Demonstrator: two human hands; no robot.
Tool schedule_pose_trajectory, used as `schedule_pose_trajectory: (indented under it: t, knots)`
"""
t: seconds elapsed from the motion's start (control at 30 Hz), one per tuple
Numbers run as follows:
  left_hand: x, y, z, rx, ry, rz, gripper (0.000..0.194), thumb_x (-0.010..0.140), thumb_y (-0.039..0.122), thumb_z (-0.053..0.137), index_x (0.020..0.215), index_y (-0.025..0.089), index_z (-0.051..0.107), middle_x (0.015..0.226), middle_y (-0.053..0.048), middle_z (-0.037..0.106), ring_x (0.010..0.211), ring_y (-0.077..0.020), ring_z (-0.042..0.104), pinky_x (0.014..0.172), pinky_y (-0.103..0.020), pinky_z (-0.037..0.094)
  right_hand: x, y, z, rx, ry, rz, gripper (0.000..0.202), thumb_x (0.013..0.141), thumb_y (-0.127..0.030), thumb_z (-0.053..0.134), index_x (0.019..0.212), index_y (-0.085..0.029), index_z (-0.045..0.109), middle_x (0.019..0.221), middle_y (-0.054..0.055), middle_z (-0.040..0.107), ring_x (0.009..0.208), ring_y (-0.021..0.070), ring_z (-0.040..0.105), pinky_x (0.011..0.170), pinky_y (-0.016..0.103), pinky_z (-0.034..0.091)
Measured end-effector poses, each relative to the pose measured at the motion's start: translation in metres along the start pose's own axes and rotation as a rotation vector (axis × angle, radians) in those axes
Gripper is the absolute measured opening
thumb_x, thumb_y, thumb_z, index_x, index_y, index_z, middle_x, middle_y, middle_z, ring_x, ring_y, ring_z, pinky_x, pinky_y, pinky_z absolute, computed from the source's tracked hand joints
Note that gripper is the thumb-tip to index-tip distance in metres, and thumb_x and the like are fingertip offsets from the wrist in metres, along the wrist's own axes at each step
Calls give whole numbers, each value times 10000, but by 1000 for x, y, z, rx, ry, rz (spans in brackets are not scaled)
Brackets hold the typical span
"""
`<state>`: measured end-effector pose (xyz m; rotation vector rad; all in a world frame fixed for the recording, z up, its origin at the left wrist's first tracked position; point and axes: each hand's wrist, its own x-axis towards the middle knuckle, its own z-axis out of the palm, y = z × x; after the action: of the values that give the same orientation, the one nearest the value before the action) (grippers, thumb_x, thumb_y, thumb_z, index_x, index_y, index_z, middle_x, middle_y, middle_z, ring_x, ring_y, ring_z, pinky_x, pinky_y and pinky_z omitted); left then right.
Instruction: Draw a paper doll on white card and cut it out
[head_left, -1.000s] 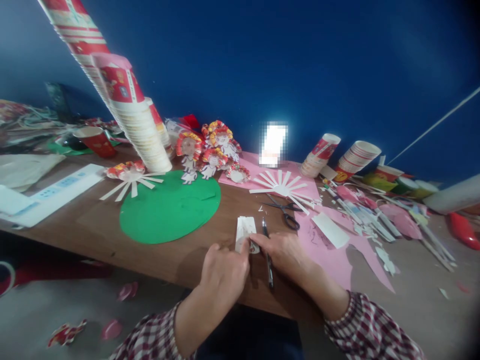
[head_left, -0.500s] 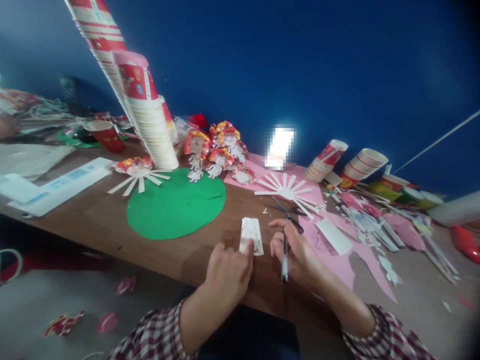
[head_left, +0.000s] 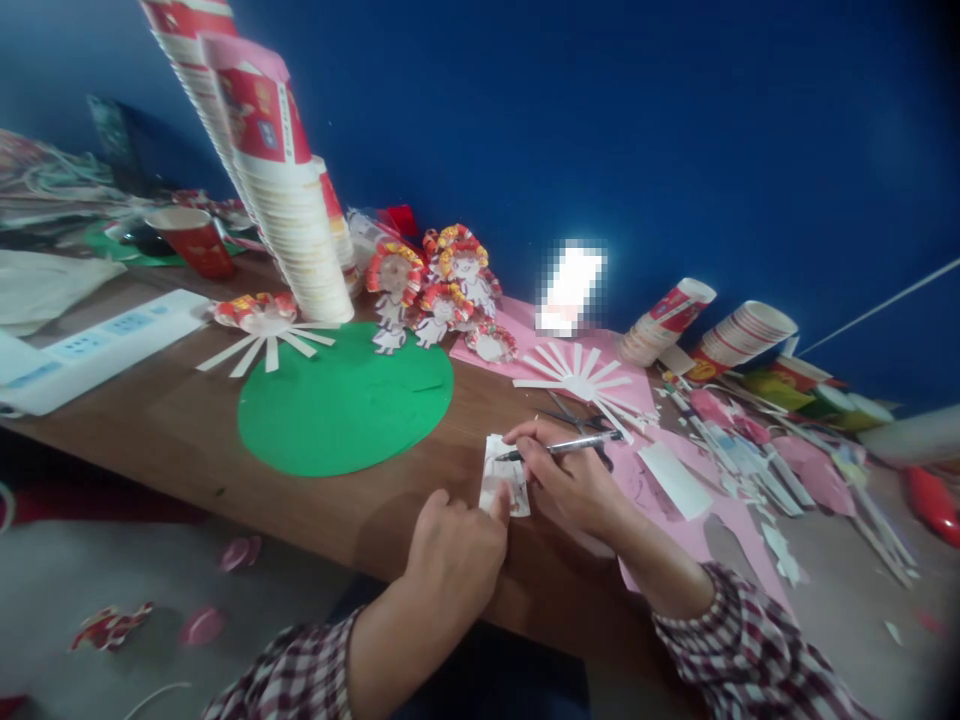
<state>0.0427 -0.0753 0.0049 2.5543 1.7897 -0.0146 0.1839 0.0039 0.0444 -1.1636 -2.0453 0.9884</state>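
A small white piece of paper (head_left: 493,480) with faint marks lies near the table's front edge. My left hand (head_left: 459,545) rests at its lower part, one finger pressing on it and the others curled in. In my right hand (head_left: 562,475) is a dark pen (head_left: 574,444), tilted, with its tip at the upper part of the paper. Black scissors (head_left: 574,412) lie just behind my right hand, partly covered by it. To the left of the paper is a large green paper oval (head_left: 345,410).
Tall stacks of paper cups (head_left: 289,220) stand at the back left. Small paper lion figures (head_left: 442,290) cluster behind the green oval. White strip fans, one here (head_left: 577,385), lie on both sides. Pink paper (head_left: 652,490) and scraps spread at the right, before more cups (head_left: 742,340).
My right hand has moved left and turned the pen from pointing toward me to lying across, its tip now over the paper. My left hand has stayed on the paper.
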Motion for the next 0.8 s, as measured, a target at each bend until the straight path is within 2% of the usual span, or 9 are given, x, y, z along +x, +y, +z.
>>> schedule_pose_trajectory:
  t: [0.23, 0.43, 0.6, 0.8]
  knots:
    - [0, -1, 0, -13, -3, 9, 471, 872, 143, 478, 1343, 139, 478, 637, -91, 667, 612, -208, 635, 634, -346, 396, 6, 24, 13, 104, 109, 62, 124, 836, -278, 545, 863, -165, 590, 717, -3, 598, 633, 123, 538, 573, 216, 437]
    - [1, -1, 1, -11, 0, 12, 480, 856, 129, 492, 1335, 154, 486, 636, -85, 670, 624, -218, 636, 615, -339, 383, 1, 33, 20, 3, 155, 44, 152, 877, -299, 497, 807, -175, 553, 665, -6, 576, 600, 129, 538, 579, 225, 430]
    - [2, -2, 0, -40, -13, 5, 461, 840, 122, 512, 1300, 147, 520, 658, -96, 673, 679, -218, 646, 634, -327, 379, 1, 32, 22, -95, 128, 7, 162, 899, -291, 464, 800, -181, 531, 642, -9, 558, 593, 131, 541, 594, 228, 419]
    - [0, -2, 1, -53, -5, 5, 457, 845, 122, 493, 1301, 154, 517, 643, -85, 668, 637, -202, 632, 629, -323, 376, -1, 33, 25, -139, 87, -39, 149, 905, -283, 460, 826, -182, 536, 710, 10, 600, 645, 139, 579, 638, 231, 430]
